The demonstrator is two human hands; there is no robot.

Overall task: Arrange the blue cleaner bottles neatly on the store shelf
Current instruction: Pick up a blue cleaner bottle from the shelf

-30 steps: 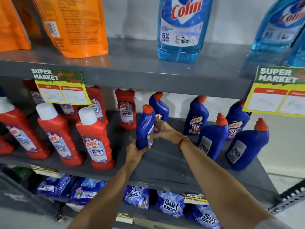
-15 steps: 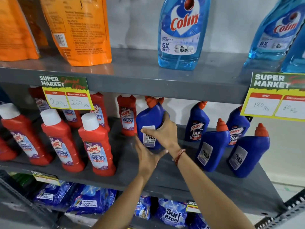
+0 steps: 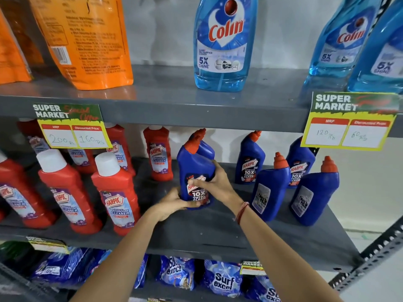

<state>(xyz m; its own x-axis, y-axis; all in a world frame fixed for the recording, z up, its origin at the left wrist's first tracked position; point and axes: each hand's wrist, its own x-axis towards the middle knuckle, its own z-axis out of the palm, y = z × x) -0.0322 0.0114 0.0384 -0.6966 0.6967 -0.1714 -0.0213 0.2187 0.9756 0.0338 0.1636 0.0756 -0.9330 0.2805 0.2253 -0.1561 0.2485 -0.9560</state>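
on the middle shelf point(image 3: 213, 232), about midway along its length: right hand point(image 3: 214, 185) wrapped around the front and right side of a blue harpic bottle point(image 3: 194, 171), fingers closed over the label. left hand point(image 3: 174, 203) cupped under and against the bottle's lower left side, also holding it. bottle upright, label turned outward, orange cap point(image 3: 192, 146) leaning left, base at or just above the shelf; cannot tell whether touching. directly behind, a second blue bottle point(image 3: 206, 147) toward the back edge. toward the right end, four more blue bottles: two at the back point(image 3: 249, 162) point(image 3: 299, 162) showing front labels, two nearer the front edge point(image 3: 270, 188) point(image 3: 314, 192) showing back labels. toward the left end, red harpic bottles point(image 3: 115, 192) with white caps. hanging from the upper shelf's front edge, two price tags point(image 3: 69, 127) point(image 3: 349, 123).
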